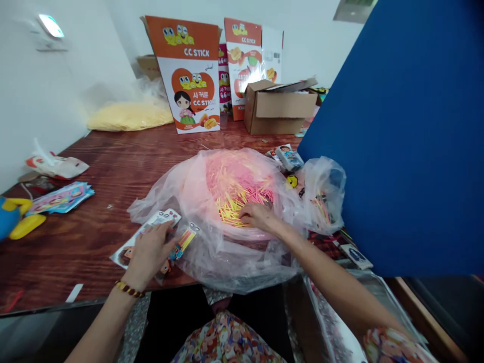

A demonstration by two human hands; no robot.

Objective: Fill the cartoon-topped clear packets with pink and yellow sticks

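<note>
My left hand (150, 248) lies over several printed cartoon cards (124, 256) near the table's front edge. Its fingers are stretched out and the thumb is apart, near a small clear packet (186, 239) of yellow and orange sticks. My right hand (258, 217) reaches into a big open clear plastic bag (200, 174). Inside lies a heap of thin sticks (230, 201), yellow at the near left and pink at the right. The right fingers are curled and pressed together among the yellow sticks; their tips are partly hidden.
A smaller clear bag (328, 194) with sticks stands right of the heap, beside stacked cards (289, 157). Behind are a CC STICK box (196, 80), a brown carton (285, 113) and a yellow bag (130, 116). A blue panel (408, 151) blocks the right; picture cards (62, 196) lie left.
</note>
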